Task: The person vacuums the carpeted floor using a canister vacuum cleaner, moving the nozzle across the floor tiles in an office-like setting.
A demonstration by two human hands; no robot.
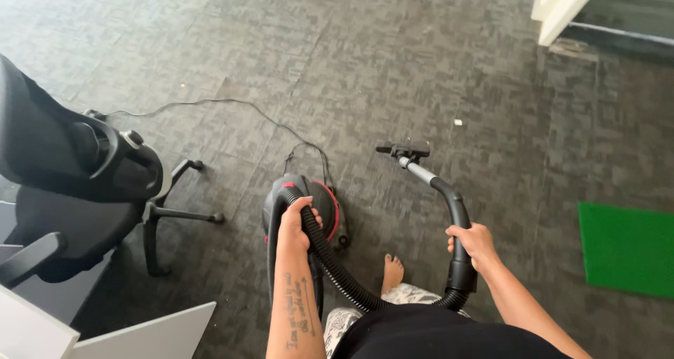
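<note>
Near the lower middle of the frame, the left hand (295,224) was closed around the ribbed black hose (335,269), its fingers curled over the hose where it met the top of the vacuum cleaner (316,208). That canister, black with a red ring, sat on the grey carpet (393,71) just left of centre, directly in front of the person. From the left hand the hose looped down toward the bottom edge, passed in front of the person's body and rose again on the right.

Right of centre, the right hand (474,244) gripped the curved black handle (460,225) of the wand, fingers wrapped tightly around it with the thumb side facing the camera. Above that grip the silver tube (420,171) ran up and left to the small black floor nozzle (402,149), which rested on the carpet slightly above the middle of the frame, well apart from the canister.

A thin black power cord (210,105) trailed from the canister across the carpet toward the upper left. A black office chair (77,183) filled the left side, its wheeled base just beside the canister. A bare foot (392,271) showed between the hose and the wand. A green mat (625,246) lay at the right edge, and a small white scrap (458,122) lay on the carpet above the nozzle.
</note>
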